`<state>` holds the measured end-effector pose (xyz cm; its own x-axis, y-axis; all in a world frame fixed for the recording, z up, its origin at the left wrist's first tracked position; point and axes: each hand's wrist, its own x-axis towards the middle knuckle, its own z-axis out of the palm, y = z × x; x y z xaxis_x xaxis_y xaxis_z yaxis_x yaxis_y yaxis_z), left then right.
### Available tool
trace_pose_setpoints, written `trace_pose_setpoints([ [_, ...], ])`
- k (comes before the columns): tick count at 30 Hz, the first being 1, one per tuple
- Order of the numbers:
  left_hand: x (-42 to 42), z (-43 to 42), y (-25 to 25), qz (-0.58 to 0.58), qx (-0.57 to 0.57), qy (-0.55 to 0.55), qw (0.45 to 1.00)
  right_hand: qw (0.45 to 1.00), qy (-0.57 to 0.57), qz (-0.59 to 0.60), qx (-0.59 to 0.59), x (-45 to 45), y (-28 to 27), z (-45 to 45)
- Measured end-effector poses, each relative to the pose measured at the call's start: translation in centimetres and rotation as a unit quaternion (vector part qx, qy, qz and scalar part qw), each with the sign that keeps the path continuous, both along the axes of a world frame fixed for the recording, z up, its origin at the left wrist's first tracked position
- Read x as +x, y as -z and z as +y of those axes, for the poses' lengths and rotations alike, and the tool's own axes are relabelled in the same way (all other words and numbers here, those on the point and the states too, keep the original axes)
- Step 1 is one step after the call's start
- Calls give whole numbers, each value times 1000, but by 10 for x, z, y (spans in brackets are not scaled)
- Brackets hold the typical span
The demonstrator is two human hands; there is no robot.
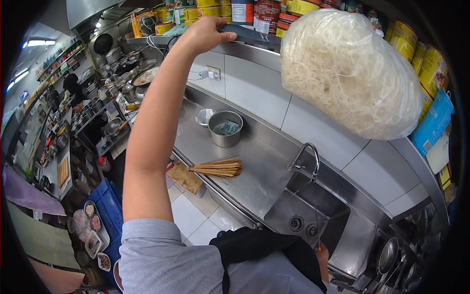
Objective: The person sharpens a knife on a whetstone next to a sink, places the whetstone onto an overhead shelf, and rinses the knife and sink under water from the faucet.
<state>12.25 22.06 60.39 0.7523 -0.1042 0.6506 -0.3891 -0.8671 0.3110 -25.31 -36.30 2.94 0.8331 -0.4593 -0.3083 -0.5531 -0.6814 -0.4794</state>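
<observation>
My left arm reaches up to the shelf, where my left hand (pixel 208 36) is closed over a dark grey, flat object (pixel 252 37) at the shelf edge. Its thumb lies on top, and the other fingers are mostly hidden. My right hand (pixel 321 259) is low beside the sink (pixel 298 208), largely covered by my black apron (pixel 264 245). Its visible fingers look curled near a small orange tip, with a thin line above it; what they hold is unclear. A big clear bag of pale dry noodles (pixel 347 73) sits at the shelf, right of my left hand.
On the steel counter (pixel 264 181) are a metal pot (pixel 225 130) with a greenish pad inside and a bamboo brush (pixel 215 167). A curved tap (pixel 308 154) rises over the sink. Cans (pixel 404 39) line the shelf. Food trays (pixel 95 240) lie on a blue surface at left.
</observation>
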Motion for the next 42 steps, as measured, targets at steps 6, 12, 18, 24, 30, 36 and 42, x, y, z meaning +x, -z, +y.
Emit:
trace_pose_setpoints([
  [6,40,0,-31,68,140,-20,988,1000,-11,14,-5,0,0,-2],
  [12,-47,-4,-61,-45,-172,116,977,1000,-10,-3,-19,0,14,-6],
  [18,-76,-28,177,-57,-470,407,781,997,73,19,-29,1,2,6],
  [24,-33,-265,497,378,-405,301,776,994,76,63,-41,1,4,6],
  [30,3,-374,539,227,-373,91,895,993,65,82,-51,6,3,9],
  [36,29,-367,580,440,-513,143,723,995,42,64,-58,8,1,5],
  [42,-59,-365,592,578,-507,197,608,995,49,81,-26,9,-1,5],
])
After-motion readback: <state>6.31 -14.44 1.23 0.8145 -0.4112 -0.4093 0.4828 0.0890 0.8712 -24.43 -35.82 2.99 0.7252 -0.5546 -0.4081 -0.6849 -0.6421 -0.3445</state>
